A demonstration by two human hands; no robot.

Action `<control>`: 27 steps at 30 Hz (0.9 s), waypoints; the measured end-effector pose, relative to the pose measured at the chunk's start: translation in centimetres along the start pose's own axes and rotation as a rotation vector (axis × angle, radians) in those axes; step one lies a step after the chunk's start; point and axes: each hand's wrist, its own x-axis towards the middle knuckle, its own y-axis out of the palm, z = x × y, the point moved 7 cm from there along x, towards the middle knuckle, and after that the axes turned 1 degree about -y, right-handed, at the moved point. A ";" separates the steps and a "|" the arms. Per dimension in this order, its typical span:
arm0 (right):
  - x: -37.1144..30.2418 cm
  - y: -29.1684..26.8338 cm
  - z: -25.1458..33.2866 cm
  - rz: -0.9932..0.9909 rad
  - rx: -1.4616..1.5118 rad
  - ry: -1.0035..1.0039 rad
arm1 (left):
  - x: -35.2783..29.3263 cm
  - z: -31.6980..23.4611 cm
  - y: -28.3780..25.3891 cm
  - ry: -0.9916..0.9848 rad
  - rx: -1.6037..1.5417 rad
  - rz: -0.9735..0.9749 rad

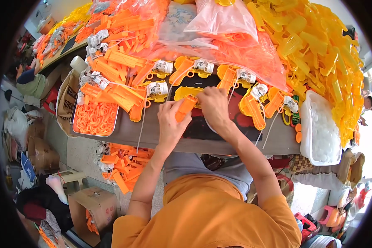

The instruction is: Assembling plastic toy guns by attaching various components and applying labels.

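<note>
My left hand (172, 124) is closed round an orange plastic handle-like piece (186, 108), its thumb and fingers on the sides. Just behind that piece lies a yellow shell half (187, 92) on the dark mat. My right hand (213, 106) reaches in beside the shell with its fingers bent down and pressed together; whatever they pinch is hidden under them. Along the mat rest several part-built toys, each a yellow shell with an orange handle and a white mechanism, such as one toy (253, 106) right of my right hand. Thin pale strips hang from some of them.
A metal tray (94, 134) of small orange rings stands at left, below piled orange parts (115, 78). At right are a white tub (306, 128) of translucent pieces and a heap of yellow shells (318, 45). Orange bags (252, 56) line the back. Another person (31, 82) sits far left.
</note>
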 end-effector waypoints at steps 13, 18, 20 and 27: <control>0.2 -0.4 -1.2 0.139 0.284 0.169 | -0.5 -1.0 0.5 0.056 0.088 -0.069; 0.0 -1.3 -0.4 0.020 0.305 0.047 | -1.4 -1.1 0.8 0.023 0.081 -0.126; 0.0 -1.7 0.4 0.022 0.159 -0.016 | -1.4 -1.0 1.0 -0.001 0.047 -0.128; 0.9 -0.4 -0.1 0.219 0.229 -0.019 | -0.9 -0.8 0.9 0.001 0.034 -0.088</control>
